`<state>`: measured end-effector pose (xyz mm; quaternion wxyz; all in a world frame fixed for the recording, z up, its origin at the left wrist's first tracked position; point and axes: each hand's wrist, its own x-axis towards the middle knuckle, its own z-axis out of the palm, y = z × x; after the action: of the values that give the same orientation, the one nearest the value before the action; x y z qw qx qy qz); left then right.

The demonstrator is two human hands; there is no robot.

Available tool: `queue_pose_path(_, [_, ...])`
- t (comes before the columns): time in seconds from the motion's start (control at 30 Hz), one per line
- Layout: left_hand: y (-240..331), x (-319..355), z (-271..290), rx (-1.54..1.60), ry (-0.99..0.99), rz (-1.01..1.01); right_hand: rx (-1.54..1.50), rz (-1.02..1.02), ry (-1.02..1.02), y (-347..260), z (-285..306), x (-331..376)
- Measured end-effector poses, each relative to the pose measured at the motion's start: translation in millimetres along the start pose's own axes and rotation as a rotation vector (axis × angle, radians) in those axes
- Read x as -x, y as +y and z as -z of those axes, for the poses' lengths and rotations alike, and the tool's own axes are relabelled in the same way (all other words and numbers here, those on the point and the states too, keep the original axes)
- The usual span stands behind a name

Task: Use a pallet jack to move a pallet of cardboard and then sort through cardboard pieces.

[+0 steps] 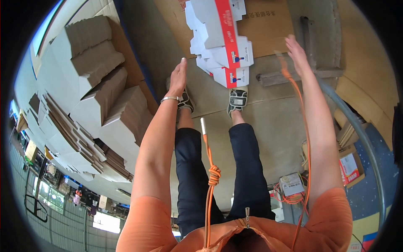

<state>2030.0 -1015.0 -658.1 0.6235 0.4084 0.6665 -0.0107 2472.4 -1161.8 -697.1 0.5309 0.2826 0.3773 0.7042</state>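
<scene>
My left hand [178, 79] is stretched out flat, thumb side up, above my left shoe, holding nothing. My right hand [298, 56] reaches forward with its fingers extended and nothing in them. Between the hands, farther out on the floor, lies a stack of flat white-and-red cardboard box blanks [226, 40], unevenly overlapped. Neither hand touches it. Under the stack is a brown cardboard sheet [266, 29]. An orange cord [305, 122] hangs past my right forearm, its blurred end close to my right hand. Its knotted other end [214, 175], metal-tipped, dangles between my legs.
Piles of folded grey-white cardboard [94, 54] stand along the left. A dark wooden frame [308, 75] lies beyond my right hand. On the right, a curved grey metal tube [365, 143] passes a blue speckled surface [371, 176]. A small white box [292, 183] sits near coiled orange cord.
</scene>
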Motion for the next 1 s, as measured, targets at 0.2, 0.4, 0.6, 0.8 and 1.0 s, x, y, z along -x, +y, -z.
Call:
queue_pose_path(0.2, [-15,-34,-12,-0.298,-0.027,-0.073,-1.799,-0.081,-0.759,8,108,-101])
queue_pose_path(0.4, [-23,-68,-33,-0.283,-0.069,-0.044,-2.778,-0.071,-1.406,22,148,-117])
queue_pose_path(0.6, [-45,-77,-53,-0.009,0.013,-0.030,-2.709,0.225,-1.241,50,186,-128])
queue_pose_path(0.8, [-63,-83,-58,0.279,-0.217,0.168,-2.827,0.043,-1.197,29,186,-114])
queue_pose_path(1.0, [-63,-84,-65,0.091,-0.143,0.099,-2.611,0.369,-1.355,18,168,-146])
